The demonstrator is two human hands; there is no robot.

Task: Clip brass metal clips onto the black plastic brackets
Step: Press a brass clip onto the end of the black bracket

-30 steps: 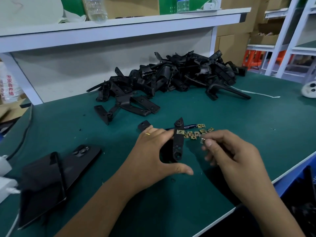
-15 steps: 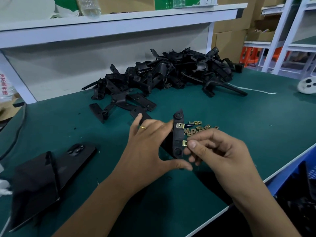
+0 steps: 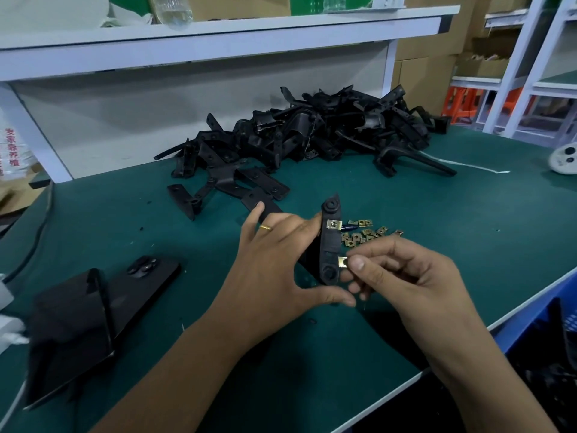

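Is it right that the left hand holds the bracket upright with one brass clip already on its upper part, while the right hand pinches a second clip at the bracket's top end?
Not quite. The head view shows the right hand pinching the second clip at the bracket's lower end; the rest holds.

Tabletop (image 3: 468,214): green mat
Phone (image 3: 146,276): black, face down, left
Shelf (image 3: 218,42): white, carries a plastic bottle (image 3: 173,10)

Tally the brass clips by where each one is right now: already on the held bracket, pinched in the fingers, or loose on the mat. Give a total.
Seated on the held bracket: 1, the upper clip
Pinched by the right hand at the bracket's lower edge: 1, the lower clip
Loose clips on the mat: roughly 15, too small and overlapped for an exact count
Total: roughly 17
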